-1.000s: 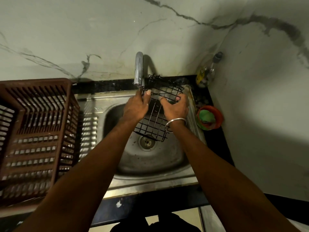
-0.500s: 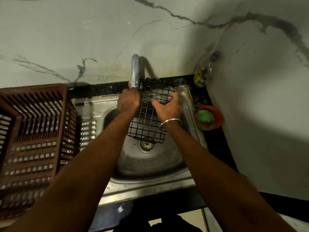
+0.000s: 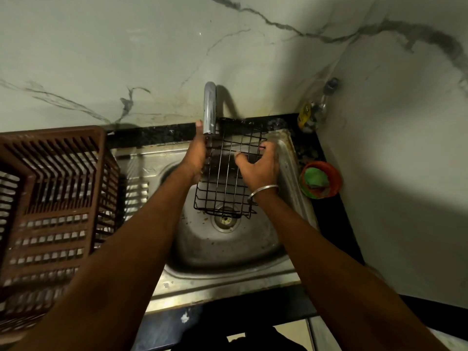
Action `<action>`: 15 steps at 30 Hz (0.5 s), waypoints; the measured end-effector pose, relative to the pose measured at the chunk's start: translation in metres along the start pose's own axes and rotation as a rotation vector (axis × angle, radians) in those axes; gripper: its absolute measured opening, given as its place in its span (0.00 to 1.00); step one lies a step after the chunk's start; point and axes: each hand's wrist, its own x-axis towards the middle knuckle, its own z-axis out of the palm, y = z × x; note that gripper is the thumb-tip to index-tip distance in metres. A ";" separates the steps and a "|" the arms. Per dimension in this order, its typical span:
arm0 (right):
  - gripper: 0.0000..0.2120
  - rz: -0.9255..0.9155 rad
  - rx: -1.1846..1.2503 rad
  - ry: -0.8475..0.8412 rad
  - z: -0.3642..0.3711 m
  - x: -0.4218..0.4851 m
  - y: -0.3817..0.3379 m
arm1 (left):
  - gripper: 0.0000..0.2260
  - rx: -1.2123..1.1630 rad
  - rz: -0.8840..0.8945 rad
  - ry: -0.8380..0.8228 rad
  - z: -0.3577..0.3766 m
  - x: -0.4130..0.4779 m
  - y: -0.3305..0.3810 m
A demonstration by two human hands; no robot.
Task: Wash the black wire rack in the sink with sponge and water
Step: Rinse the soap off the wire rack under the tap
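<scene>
White marble walls [image 3: 114,46] with dark veins meet in a corner. A black bench [image 3: 157,135] runs below, dimly lit.

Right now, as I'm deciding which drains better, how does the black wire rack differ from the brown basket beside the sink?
The black wire rack is thin wire in an open grid; the brown basket has thick slatted walls. The rack is held tilted over the sink by the left hand and right hand; the basket stands untouched to its left. Both let water through.
</scene>
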 end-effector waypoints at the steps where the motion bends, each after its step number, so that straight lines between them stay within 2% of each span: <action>1: 0.30 -0.053 -0.001 0.016 0.000 -0.003 0.002 | 0.38 -0.040 0.010 -0.007 -0.002 -0.004 0.001; 4: 0.28 -0.158 0.052 0.077 0.001 -0.009 0.007 | 0.37 -0.178 -0.011 0.026 0.000 -0.005 -0.006; 7: 0.31 0.001 0.169 0.064 0.001 -0.010 0.004 | 0.36 -0.171 -0.003 0.130 0.005 -0.001 -0.020; 10: 0.29 0.151 0.203 0.017 0.000 -0.007 0.004 | 0.29 -0.198 0.022 0.142 0.007 -0.002 -0.023; 12: 0.27 0.138 0.229 -0.007 -0.002 -0.007 0.008 | 0.24 -0.194 0.064 0.118 0.008 -0.005 -0.018; 15: 0.21 0.106 0.259 0.000 -0.008 -0.009 0.011 | 0.10 -0.244 0.143 0.113 0.004 -0.004 -0.013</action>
